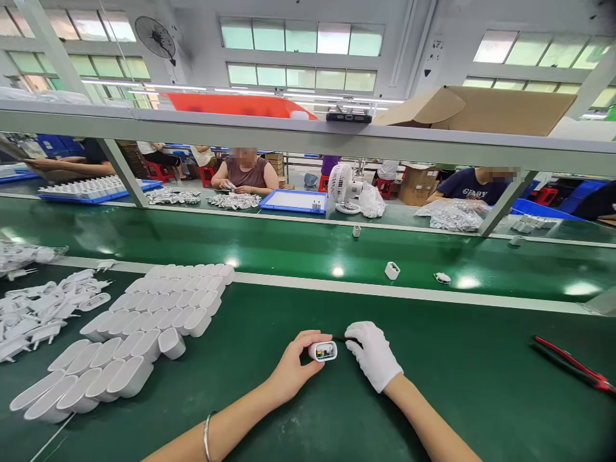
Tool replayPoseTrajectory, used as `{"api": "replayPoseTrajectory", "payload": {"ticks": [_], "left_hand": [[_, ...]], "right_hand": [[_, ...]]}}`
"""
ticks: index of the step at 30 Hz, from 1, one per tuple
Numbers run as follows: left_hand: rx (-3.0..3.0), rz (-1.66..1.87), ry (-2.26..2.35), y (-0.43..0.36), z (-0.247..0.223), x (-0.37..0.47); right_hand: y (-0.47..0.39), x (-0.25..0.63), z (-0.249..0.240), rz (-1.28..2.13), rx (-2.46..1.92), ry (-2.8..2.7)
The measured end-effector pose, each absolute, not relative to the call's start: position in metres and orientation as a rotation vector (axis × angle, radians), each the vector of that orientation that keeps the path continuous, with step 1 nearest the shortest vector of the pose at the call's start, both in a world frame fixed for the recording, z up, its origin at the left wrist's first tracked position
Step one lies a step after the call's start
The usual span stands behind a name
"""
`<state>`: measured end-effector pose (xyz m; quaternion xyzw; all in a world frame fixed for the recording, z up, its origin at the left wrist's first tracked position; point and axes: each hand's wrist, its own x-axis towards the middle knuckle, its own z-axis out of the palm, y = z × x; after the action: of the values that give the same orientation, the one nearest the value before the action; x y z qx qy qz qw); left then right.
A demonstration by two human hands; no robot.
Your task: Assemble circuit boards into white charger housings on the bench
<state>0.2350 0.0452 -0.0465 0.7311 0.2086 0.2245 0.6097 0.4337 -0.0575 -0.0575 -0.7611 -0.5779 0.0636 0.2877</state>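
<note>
My bare left hand grips a white charger housing between thumb and fingers. Its open end faces me, and a circuit board with small parts shows inside. My right hand, in a white glove, is closed around a thin black tool. The tool points left toward the top of the housing; its exact kind is not clear, and my fingers cover part of it. Left of my hands stand rows of white oval housings on the green table.
White plug parts lie heaped at far left. Red-and-black pliers rest at right. Behind the white strip, the green belt carries a housing and a small board piece. A shelf beam crosses above. Co-workers sit opposite.
</note>
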Motion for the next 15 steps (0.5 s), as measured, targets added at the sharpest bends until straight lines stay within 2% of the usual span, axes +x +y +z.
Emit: {"api": "replayPoseTrajectory", "payload": {"ticks": [5,10,15], "left_hand": [[1.649,0.513,0.503,0.054,-0.053,0.236],[1.659,0.515,0.515,0.053,-0.047,0.237],[1.688,0.561,0.598,0.049,-0.049,0.239]], "right_hand": [[-0.066,0.424,-0.056,0.141,-2.031,-1.389],[-0.073,0.404,-0.045,-0.211,-1.838,-1.623],[-0.072,0.387,-0.043,-0.168,-1.971,-1.581]]}}
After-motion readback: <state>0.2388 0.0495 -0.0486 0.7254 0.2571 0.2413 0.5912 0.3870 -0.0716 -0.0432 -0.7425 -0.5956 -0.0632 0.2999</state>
